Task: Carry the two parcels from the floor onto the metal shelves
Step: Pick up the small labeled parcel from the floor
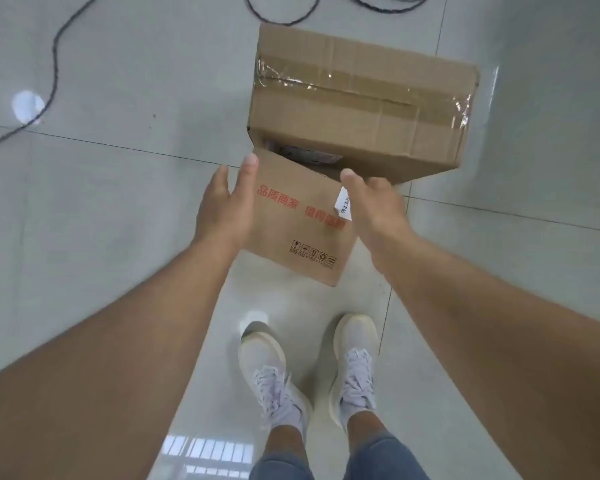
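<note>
Two cardboard parcels lie on the tiled floor in front of my feet. The small parcel (291,223) has red printed characters and a white label on its right edge. The large parcel (361,109), sealed with clear tape, sits just behind it and touches it. My left hand (224,206) is against the small parcel's left side, fingers spread, thumb at its top corner. My right hand (374,209) hovers at its right edge, fingers apart. Neither hand has closed around it. No metal shelves are in view.
My two pale sneakers (309,372) stand just below the small parcel. A dark cable (52,74) snakes across the floor at the upper left, and another cable (291,19) loops beyond the large parcel. Grey floor tiles surround everything.
</note>
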`<control>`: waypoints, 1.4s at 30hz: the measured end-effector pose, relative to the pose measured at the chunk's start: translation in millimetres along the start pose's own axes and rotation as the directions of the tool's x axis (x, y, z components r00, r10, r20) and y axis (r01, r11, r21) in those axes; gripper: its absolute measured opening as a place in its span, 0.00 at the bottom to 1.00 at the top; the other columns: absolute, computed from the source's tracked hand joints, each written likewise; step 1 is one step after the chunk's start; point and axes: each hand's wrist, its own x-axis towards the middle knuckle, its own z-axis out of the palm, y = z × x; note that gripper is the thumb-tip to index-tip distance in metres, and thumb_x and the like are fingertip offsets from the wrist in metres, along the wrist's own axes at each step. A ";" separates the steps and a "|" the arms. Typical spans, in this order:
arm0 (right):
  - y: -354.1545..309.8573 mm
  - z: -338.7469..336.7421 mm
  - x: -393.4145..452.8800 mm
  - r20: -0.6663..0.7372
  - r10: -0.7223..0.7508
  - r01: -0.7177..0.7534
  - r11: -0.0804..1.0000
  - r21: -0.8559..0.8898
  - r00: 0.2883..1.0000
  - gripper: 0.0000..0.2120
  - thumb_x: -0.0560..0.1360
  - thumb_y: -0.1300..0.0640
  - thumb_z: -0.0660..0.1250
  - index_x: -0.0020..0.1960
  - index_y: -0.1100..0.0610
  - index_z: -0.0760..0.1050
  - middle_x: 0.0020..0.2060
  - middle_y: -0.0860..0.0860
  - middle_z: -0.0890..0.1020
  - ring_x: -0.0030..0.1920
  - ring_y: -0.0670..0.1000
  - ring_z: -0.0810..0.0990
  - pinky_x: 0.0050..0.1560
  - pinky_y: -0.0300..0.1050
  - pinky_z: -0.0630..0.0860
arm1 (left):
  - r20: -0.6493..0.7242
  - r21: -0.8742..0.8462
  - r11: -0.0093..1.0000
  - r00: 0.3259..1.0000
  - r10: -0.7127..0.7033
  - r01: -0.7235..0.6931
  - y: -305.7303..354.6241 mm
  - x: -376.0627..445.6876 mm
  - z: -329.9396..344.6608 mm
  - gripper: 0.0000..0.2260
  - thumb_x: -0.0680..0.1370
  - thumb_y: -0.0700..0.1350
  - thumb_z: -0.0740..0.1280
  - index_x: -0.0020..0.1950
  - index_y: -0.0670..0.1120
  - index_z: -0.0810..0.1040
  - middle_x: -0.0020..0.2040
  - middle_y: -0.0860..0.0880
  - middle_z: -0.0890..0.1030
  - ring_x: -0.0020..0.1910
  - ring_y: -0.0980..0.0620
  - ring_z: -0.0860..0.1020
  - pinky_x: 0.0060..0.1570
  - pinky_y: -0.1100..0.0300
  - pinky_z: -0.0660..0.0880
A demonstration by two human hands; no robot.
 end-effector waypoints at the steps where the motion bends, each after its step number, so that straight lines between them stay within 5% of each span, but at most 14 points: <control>1: 3.5 2.9 2.8 -0.029 0.037 -0.037 0.999 0.001 0.999 0.34 0.67 0.37 0.56 0.64 0.58 0.69 0.63 0.54 0.72 0.63 0.58 0.71 0.61 0.56 0.70 | -0.011 0.012 1.000 1.000 0.010 -0.010 -0.3 5.1 1.3 0.34 0.73 0.69 0.51 0.73 0.52 0.62 0.74 0.50 0.66 0.71 0.49 0.65 0.69 0.49 0.62; 6: 19.4 17.2 23.0 -0.082 0.182 -0.179 0.983 0.038 0.980 0.34 0.70 0.37 0.57 0.67 0.59 0.66 0.63 0.56 0.73 0.61 0.60 0.73 0.60 0.55 0.71 | 0.021 0.049 0.999 1.000 -0.017 0.016 -10.4 33.0 16.4 0.36 0.72 0.70 0.48 0.75 0.51 0.60 0.75 0.49 0.64 0.73 0.48 0.63 0.70 0.47 0.60; 9: 18.2 20.0 22.0 -0.017 0.201 -0.197 0.970 0.141 0.979 0.30 0.72 0.38 0.57 0.65 0.57 0.69 0.55 0.53 0.76 0.52 0.55 0.75 0.51 0.47 0.70 | 0.013 0.063 0.992 0.994 -0.110 0.109 -14.3 37.5 21.6 0.45 0.63 0.76 0.42 0.73 0.54 0.62 0.73 0.47 0.68 0.70 0.44 0.67 0.67 0.43 0.64; 12: 17.9 15.5 13.2 -0.086 0.181 -0.165 0.972 0.170 0.980 0.35 0.66 0.31 0.54 0.60 0.55 0.75 0.56 0.54 0.79 0.54 0.57 0.78 0.52 0.51 0.74 | -0.063 0.043 0.967 0.967 -0.248 0.251 -24.3 26.4 15.0 0.52 0.54 0.80 0.40 0.68 0.54 0.69 0.67 0.45 0.73 0.64 0.41 0.72 0.62 0.40 0.69; 14: 21.0 11.7 8.5 -0.121 0.147 -0.125 0.977 0.173 0.982 0.25 0.67 0.35 0.58 0.50 0.53 0.77 0.49 0.53 0.82 0.48 0.56 0.81 0.44 0.51 0.77 | -0.050 -0.027 0.954 0.953 -0.300 0.299 -36.4 8.9 9.1 0.43 0.60 0.77 0.46 0.60 0.51 0.74 0.58 0.46 0.78 0.57 0.41 0.76 0.57 0.42 0.74; 16: 26.0 8.2 9.2 -0.165 0.133 -0.102 0.978 0.184 0.977 0.05 0.71 0.51 0.61 0.39 0.52 0.72 0.42 0.54 0.83 0.41 0.56 0.82 0.40 0.50 0.79 | -0.033 -0.176 0.930 0.942 -0.333 0.322 -48.4 -9.3 6.5 0.24 0.65 0.66 0.61 0.47 0.48 0.74 0.49 0.47 0.80 0.46 0.45 0.79 0.51 0.45 0.77; 19: 31.8 7.1 10.8 -0.198 0.172 -0.129 0.969 0.213 0.965 0.09 0.72 0.63 0.55 0.38 0.52 0.69 0.38 0.53 0.80 0.35 0.53 0.79 0.32 0.43 0.74 | -0.022 -0.277 0.905 0.939 -0.342 0.323 -64.7 -21.3 8.5 0.12 0.59 0.50 0.65 0.39 0.47 0.70 0.42 0.46 0.78 0.41 0.48 0.74 0.53 0.44 0.76; 26: 37.5 7.4 7.3 -0.129 0.160 -0.131 0.969 0.209 0.979 0.15 0.74 0.64 0.54 0.52 0.50 0.74 0.40 0.51 0.82 0.38 0.51 0.83 0.38 0.46 0.78 | 0.020 -0.261 0.920 0.954 -0.299 0.294 -75.3 -22.7 13.3 0.21 0.71 0.42 0.65 0.63 0.56 0.70 0.46 0.47 0.79 0.43 0.49 0.79 0.50 0.54 0.75; 30: 43.0 11.2 5.9 -0.139 0.186 -0.159 0.970 0.183 0.973 0.12 0.74 0.62 0.55 0.48 0.51 0.74 0.39 0.52 0.83 0.39 0.52 0.83 0.40 0.48 0.79 | -0.004 -0.284 0.920 0.959 -0.283 0.270 -77.0 -25.3 14.7 0.21 0.72 0.38 0.64 0.63 0.53 0.70 0.45 0.49 0.78 0.39 0.55 0.76 0.36 0.63 0.70; 33: 50.5 19.8 5.3 -0.126 0.187 -0.174 0.979 0.106 0.974 0.09 0.72 0.60 0.58 0.47 0.58 0.76 0.44 0.57 0.83 0.39 0.55 0.81 0.31 0.43 0.72 | -0.036 -0.309 0.908 0.951 -0.307 0.282 -75.2 -24.2 16.8 0.18 0.73 0.38 0.63 0.61 0.51 0.69 0.54 0.50 0.75 0.42 0.58 0.74 0.34 0.65 0.65; 36: 56.5 29.7 4.4 -0.111 0.204 -0.198 0.978 0.064 0.973 0.13 0.71 0.58 0.60 0.54 0.61 0.72 0.49 0.57 0.81 0.46 0.59 0.81 0.37 0.48 0.75 | -0.044 -0.317 0.902 0.945 -0.324 0.294 -73.0 -19.8 21.2 0.23 0.75 0.40 0.63 0.69 0.48 0.64 0.55 0.51 0.71 0.40 0.60 0.70 0.34 0.65 0.63; 40: 60.2 35.4 4.9 -0.084 0.180 -0.178 0.984 0.029 0.980 0.17 0.72 0.56 0.61 0.59 0.57 0.68 0.51 0.56 0.76 0.53 0.60 0.79 0.55 0.58 0.76 | -0.025 -0.267 0.907 0.938 -0.345 0.326 -78.0 -15.0 25.6 0.32 0.75 0.43 0.62 0.76 0.48 0.52 0.74 0.47 0.63 0.67 0.48 0.68 0.52 0.60 0.60; 42: 64.3 36.9 6.3 -0.059 0.174 -0.174 0.985 -0.005 0.983 0.23 0.70 0.53 0.62 0.64 0.58 0.67 0.53 0.56 0.77 0.55 0.60 0.78 0.56 0.59 0.76 | 0.013 -0.229 0.905 0.931 -0.365 0.358 -86.0 -13.6 26.7 0.30 0.75 0.44 0.62 0.75 0.48 0.56 0.73 0.47 0.65 0.68 0.46 0.68 0.53 0.59 0.62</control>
